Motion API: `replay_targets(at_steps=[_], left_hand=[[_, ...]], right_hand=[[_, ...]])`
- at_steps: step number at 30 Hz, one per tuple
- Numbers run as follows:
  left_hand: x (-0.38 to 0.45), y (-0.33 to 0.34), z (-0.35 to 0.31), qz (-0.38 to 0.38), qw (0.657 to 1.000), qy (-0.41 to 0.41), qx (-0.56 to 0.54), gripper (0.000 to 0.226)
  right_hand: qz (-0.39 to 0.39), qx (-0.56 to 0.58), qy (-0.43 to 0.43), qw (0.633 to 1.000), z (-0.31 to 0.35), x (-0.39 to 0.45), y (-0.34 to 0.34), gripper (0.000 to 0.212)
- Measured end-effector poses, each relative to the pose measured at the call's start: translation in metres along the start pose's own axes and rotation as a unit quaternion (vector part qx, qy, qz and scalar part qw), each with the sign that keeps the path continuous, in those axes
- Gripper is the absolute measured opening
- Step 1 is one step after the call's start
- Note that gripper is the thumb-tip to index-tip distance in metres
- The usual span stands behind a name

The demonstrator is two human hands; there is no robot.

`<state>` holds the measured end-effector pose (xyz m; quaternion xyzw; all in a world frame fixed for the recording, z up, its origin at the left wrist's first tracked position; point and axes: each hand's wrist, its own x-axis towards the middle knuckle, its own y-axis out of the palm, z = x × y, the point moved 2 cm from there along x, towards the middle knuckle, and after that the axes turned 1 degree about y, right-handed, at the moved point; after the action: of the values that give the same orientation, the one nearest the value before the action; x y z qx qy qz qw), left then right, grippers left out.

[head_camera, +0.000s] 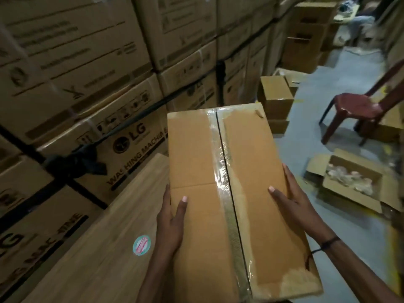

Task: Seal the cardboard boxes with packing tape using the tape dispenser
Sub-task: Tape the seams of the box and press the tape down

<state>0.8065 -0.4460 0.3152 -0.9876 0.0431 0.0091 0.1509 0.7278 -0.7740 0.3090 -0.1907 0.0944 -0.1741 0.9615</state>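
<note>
So the cardboard box [236, 193] is a long narrow one, sitting lengthwise in front of the person, its left part resting on a wooden-looking surface [98, 248] with a round sticker [141, 245] on it. On the right it looks like it hangs out over the floor, though I can't tell how much is actually supported. A strip of clear tape [225, 178] already runs down the centre seam, wrinkly in the middle, and the dark gap between the flaps shows just right of it, so the seal looks a bit off-line to me.

The left hand [170, 224] clasps the left long edge, thumb lying flat on the top panel and fingers wrapped down the side. The right hand [293, 204] does the same on the right edge, thumb on top. Both are spread wide, clamping the box between them. No tape dispenser anywhere in view.

Handling-wise I'd guess it's stiff enough to carry by the sides, and with two hands on it probably not featherweight. The top surface is scuffed where old tape tore off, so it's grippy rather than slick. Holding near the middle of the long edges seems right, the corners look softer.

Room: stacked printed cartons [87, 73] wall off the left and far side. The right is open floor, with an open box [354, 182] of contents nearby and a red plastic chair [358, 106] further back, so swing it that way carefully
</note>
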Motion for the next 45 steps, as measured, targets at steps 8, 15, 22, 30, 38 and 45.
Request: replay_targets(at_steps=[8,15,22,30,38,45], left_hand=[[0.067,0.173,-0.040,0.134,0.990,0.036,0.038,0.064],[0.117,0.338,-0.077,0.191,0.980,0.031,0.043,0.066],[0.159,0.432,-0.098,0.189,0.982,0.004,0.023,0.066],[0.249,0.473,-0.095,0.132,0.991,-0.032,0.017,0.065],[0.382,0.524,-0.084,0.090,0.993,-0.071,-0.019,0.063],[0.492,0.554,-0.072,0.014,0.994,-0.103,-0.046,0.061]], right_hand=[[-0.127,0.064,0.056,0.988,-0.072,0.021,-0.131,0.081],[-0.167,0.060,0.084,0.981,-0.133,0.082,-0.257,0.082],[-0.140,0.016,0.105,0.984,-0.158,0.170,-0.338,0.082],[-0.085,0.015,0.088,0.992,-0.177,0.305,-0.351,0.082],[-0.034,-0.005,0.100,0.994,-0.164,0.475,-0.357,0.081],[0.038,-0.055,0.062,0.996,-0.130,0.633,-0.343,0.075]])
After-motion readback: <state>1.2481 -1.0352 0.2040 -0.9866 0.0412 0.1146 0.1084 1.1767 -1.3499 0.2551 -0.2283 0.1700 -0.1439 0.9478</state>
